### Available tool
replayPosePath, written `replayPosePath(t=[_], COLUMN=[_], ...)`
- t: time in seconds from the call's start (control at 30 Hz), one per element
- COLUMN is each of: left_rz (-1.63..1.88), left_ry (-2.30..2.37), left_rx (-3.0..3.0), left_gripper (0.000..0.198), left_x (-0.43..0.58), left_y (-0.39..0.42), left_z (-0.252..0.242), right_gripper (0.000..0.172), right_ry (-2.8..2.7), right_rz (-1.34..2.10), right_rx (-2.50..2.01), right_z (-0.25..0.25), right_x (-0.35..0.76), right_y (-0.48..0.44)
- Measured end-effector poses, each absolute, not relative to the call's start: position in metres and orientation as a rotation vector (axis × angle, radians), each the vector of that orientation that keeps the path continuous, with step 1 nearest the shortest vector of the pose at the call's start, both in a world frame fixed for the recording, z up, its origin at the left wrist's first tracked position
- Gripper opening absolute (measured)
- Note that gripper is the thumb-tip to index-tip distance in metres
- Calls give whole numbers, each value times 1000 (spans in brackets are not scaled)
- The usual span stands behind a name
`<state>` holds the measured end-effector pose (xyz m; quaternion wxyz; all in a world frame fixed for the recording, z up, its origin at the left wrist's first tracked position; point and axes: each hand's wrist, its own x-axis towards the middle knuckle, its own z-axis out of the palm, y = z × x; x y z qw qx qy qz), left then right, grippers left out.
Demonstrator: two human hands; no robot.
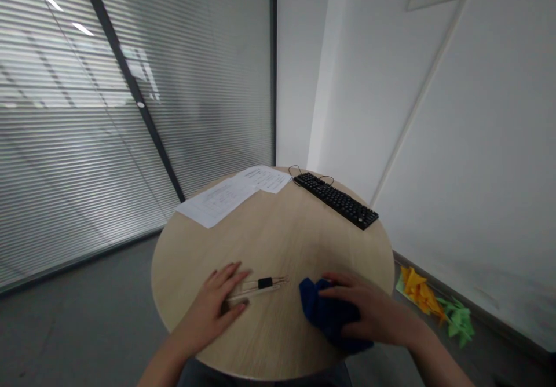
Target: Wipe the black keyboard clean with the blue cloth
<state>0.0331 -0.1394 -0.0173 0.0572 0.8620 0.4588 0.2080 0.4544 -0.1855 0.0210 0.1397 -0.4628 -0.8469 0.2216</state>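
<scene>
On the near part of the round wooden table (286, 236), my left hand (217, 300) rests with its fingers stretched out and the thumb apart. Its palm side covers one end of a thin pale bundle, perhaps a cable, with a black band (264, 283) around its middle. The bundle's other end lies bare on the wood, pointing right. My right hand (369, 309) is closed on a crumpled blue cloth (315, 306) at the near right of the table. Part of the cloth is hidden under the fingers.
Printed paper sheets (221, 199) lie at the table's far left. A black keyboard (336, 197) with its cord sits along the far right edge. Orange (419, 291) and green (457, 319) crumpled pieces lie on the floor by the white wall (478, 143). A blind-covered glass partition (208, 74) stands at the left.
</scene>
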Motion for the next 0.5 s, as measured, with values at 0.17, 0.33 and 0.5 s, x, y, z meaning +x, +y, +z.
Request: replayPosePath(t=[0.17,0.33,0.5], left_rz=[556,616,832], left_ry=[1418,1435,1456], left_rx=[2633,2567,2489], left_gripper=[47,42,39], left_x=[59,70,59], left_y=[-131,-129,-157], left_z=[-20,-17,-11], right_gripper=[33,29,44], right_ry=[-2434,-2455,-2200], right_rz=[623,397,118], right_rx=[-1342,-1339,-1226], right_z=[2,17,86], right_x=[429,412,453], right_y=[-166,-141,-169])
